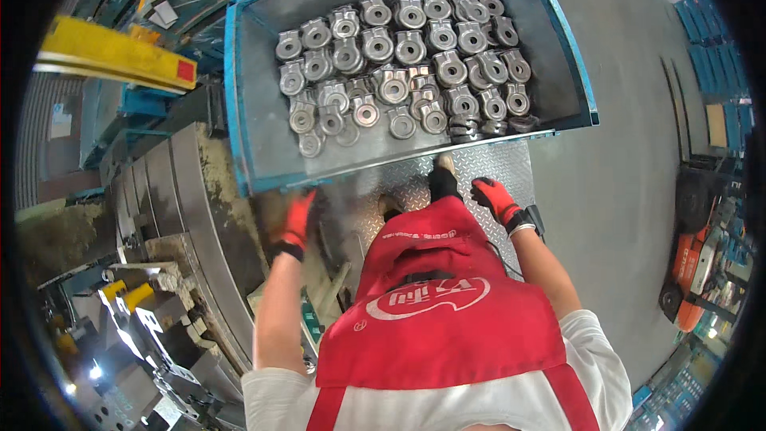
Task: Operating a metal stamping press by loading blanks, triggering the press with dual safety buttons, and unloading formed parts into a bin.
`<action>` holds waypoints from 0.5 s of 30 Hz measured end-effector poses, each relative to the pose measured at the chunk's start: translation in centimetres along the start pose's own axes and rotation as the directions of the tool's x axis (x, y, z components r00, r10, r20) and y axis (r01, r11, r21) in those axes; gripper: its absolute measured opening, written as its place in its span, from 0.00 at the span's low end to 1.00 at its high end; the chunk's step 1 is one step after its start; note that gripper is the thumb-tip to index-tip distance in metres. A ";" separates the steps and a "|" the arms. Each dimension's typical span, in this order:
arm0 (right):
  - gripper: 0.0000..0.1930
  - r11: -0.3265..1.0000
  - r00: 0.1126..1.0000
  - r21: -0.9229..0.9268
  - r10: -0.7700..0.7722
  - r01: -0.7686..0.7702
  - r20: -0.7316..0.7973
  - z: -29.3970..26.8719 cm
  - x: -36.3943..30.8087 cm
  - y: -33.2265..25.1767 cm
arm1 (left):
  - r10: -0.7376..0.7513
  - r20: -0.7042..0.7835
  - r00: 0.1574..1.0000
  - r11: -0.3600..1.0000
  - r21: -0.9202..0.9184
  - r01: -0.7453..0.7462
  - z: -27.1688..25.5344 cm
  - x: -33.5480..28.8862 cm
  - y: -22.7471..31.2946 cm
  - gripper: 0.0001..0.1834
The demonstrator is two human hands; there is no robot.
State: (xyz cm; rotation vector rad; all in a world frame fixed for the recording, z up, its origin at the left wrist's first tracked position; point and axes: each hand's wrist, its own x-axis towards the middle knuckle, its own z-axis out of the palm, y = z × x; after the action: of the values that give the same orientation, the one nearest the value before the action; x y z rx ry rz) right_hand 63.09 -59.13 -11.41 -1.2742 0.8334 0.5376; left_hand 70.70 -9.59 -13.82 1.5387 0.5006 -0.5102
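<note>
My left hand [299,219], in a red and black glove, is just below the near left corner of a blue-rimmed metal bin [343,169]. Motion smears its fingers, and I cannot make out anything in them. To the right of my apron, my right hand [495,198] hangs below the bin's near edge, apart from it. Its black-tipped fingers are loosely bent, with nothing seen in them. Inside the bin lie many round metal parts [410,48], each with a central hole and a short tab. They are stacked in rows, with a looser group [367,112] toward the near side.
A diamond-patterned metal plate [487,166] is under my feet. Machine bed ledges [199,199] run along the left, with a yellow beam [116,56] above them. At the far right stands an orange and black vehicle [694,267] on the grey floor [614,215].
</note>
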 end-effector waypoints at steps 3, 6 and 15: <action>0.15 0.993 0.998 0.105 -0.045 0.050 -0.044 -3.6 2.1 -2.2 | 0.007 0.157 0.988 0.914 0.399 -0.070 7.6 2.2 12.4 0.20; 0.16 0.994 0.993 0.048 -0.098 0.101 -0.062 -6.0 6.9 -4.5 | 0.045 0.112 0.993 0.848 0.521 -0.097 13.2 6.2 18.5 0.25; 0.35 0.925 0.990 -0.377 -0.086 0.038 -0.112 -8.0 19.6 -5.9 | -0.415 0.346 0.841 0.896 0.316 0.312 33.6 19.5 6.3 0.19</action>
State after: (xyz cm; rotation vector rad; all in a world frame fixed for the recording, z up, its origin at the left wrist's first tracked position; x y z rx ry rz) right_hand 77.54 -70.03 -23.82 -1.6959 0.8158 0.5877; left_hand 89.61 -43.25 -21.30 1.5179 0.4165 -1.2073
